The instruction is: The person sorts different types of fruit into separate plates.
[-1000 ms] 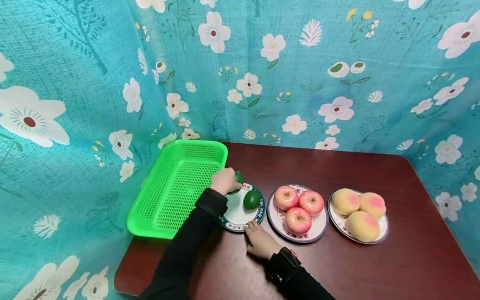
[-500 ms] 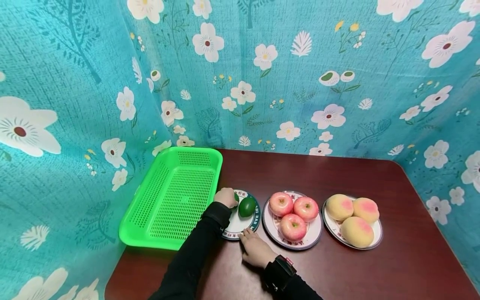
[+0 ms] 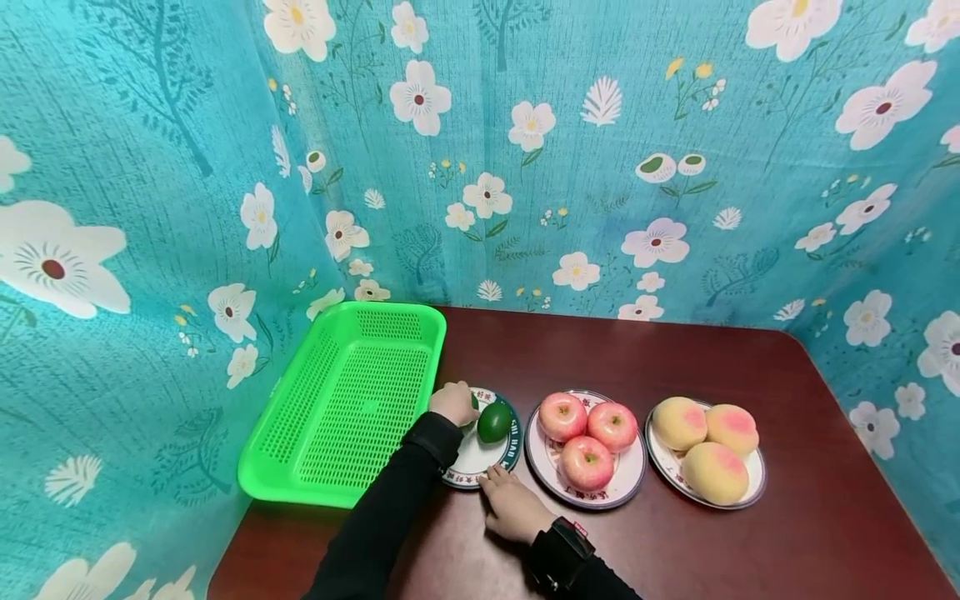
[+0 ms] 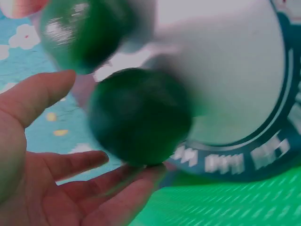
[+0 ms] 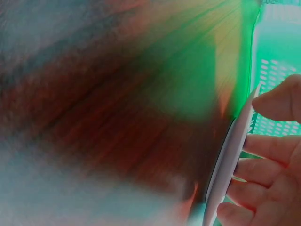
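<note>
On a white plate [image 3: 474, 460] with a dark green lettered rim lie smooth dark green fruits. One fruit [image 3: 493, 423] shows whole; another [image 4: 141, 115] is mostly hidden behind my left hand [image 3: 452, 403] in the head view. In the left wrist view, my left fingers spread around this fruit, a fingertip touching its lower side while the thumb stands apart from it. Blur leaves the fruits' exact kind unclear. My right hand [image 3: 513, 504] has its fingertips on the plate's near rim, fairly straight; the right wrist view shows that plate [image 5: 230, 155] edge-on.
A green mesh basket [image 3: 251, 467] stands left of the plate. To the right, one plate [image 3: 551, 479] bears three red apples [image 3: 587, 463], and another plate [image 3: 671, 468] bears three peaches [image 3: 715, 472]. A flowered blue curtain [image 3: 555, 208] borders the brown table [image 3: 795, 433].
My left hand has come down onto the plate's left side with the green fruit, its grip now loosened. The right hand stays at the rim. The head view has shifted slightly.
</note>
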`<state>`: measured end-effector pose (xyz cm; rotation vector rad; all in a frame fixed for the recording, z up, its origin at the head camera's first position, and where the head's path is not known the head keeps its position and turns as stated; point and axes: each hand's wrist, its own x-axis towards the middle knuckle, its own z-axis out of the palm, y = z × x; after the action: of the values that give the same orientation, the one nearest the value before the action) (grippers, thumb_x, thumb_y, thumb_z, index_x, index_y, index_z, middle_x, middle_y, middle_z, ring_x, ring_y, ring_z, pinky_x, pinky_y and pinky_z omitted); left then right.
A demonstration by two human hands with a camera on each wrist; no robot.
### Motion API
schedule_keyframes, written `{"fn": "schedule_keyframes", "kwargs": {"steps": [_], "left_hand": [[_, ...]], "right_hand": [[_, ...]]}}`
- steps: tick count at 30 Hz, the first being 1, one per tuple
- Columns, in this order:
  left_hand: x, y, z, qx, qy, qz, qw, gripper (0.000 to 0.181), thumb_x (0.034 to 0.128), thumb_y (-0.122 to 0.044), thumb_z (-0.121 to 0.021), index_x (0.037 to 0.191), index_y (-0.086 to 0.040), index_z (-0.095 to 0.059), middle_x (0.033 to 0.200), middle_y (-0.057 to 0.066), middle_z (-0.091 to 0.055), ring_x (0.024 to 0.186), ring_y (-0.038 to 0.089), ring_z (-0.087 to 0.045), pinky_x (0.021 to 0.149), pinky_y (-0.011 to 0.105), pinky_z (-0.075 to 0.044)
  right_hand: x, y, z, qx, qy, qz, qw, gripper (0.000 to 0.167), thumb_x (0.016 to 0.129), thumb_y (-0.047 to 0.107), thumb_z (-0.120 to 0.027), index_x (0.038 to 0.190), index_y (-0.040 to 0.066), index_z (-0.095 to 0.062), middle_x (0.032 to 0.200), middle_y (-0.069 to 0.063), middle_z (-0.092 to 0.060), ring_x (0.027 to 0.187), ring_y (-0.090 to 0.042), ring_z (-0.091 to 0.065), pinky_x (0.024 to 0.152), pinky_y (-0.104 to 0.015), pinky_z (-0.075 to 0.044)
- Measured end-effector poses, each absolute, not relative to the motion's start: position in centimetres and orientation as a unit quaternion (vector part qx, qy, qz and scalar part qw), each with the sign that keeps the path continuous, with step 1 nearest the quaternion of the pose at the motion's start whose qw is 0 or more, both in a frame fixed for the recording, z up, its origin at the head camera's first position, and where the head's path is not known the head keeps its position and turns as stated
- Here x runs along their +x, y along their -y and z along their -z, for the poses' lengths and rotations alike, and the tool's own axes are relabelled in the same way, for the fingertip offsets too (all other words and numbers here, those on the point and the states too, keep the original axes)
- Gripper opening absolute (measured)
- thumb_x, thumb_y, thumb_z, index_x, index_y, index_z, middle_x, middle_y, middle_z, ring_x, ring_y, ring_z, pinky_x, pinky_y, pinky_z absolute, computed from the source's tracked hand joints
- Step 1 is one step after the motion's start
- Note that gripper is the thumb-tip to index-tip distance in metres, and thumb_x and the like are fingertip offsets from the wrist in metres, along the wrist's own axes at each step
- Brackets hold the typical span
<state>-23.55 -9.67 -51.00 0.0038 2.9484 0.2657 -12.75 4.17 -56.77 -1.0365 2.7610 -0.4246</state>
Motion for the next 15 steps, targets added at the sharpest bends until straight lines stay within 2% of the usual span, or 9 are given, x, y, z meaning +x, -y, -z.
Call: {"fn": "schedule_keyframes", "kwargs": {"steps": [3, 7, 11, 15], "left_hand": [[-22.8, 9.8, 49.6, 0.034, -0.993, -0.086, 0.071, 0.055, 0.0768, -0.034, -0.067, 0.116, 0.002, -0.051, 0.101, 0.019, -0.054, 0.085, 0.03, -0.056, 0.068, 0.038, -0.047], [-21.5, 10.1, 47.5, 0.106, -0.991, -0.088, 0.007, 0.058, 0.0783, -0.037, -0.064, 0.118, 0.003, -0.049, 0.11, 0.021, -0.049, 0.099, 0.033, -0.049, 0.079, 0.04, -0.044], [-20.3, 10.6, 46.6, 0.192, -0.977, -0.071, -0.054, 0.06, 0.0801, -0.034, -0.063, 0.126, 0.001, -0.045, 0.126, 0.02, -0.042, 0.117, 0.033, -0.038, 0.095, 0.039, -0.034], [-19.4, 11.0, 47.0, 0.239, -0.965, -0.052, -0.092, 0.061, 0.0822, -0.035, -0.06, 0.13, -0.002, -0.041, 0.135, 0.018, -0.035, 0.125, 0.032, -0.028, 0.1, 0.042, -0.026]], "right_hand": [[-13.1, -4.5, 56.7, -0.359, -0.916, 0.165, 0.068, 0.048, 0.074, 0.014, -0.061, 0.117, -0.004, -0.052, 0.12, -0.022, -0.049, 0.116, -0.035, -0.04, 0.097, -0.042, -0.03], [-13.8, -5.6, 55.8, -0.374, -0.902, 0.214, 0.017, 0.044, 0.075, 0.012, -0.059, 0.116, -0.003, -0.052, 0.119, -0.022, -0.049, 0.114, -0.036, -0.042, 0.095, -0.044, -0.032], [-15.4, -7.2, 54.0, -0.357, -0.9, 0.246, -0.041, 0.043, 0.08, 0.018, -0.059, 0.117, -0.003, -0.052, 0.123, -0.022, -0.046, 0.116, -0.036, -0.04, 0.096, -0.046, -0.03], [-17.5, -8.6, 52.3, -0.315, -0.919, 0.223, -0.077, 0.046, 0.085, 0.028, -0.057, 0.119, -0.002, -0.051, 0.127, -0.021, -0.043, 0.12, -0.034, -0.036, 0.098, -0.046, -0.027]]}}
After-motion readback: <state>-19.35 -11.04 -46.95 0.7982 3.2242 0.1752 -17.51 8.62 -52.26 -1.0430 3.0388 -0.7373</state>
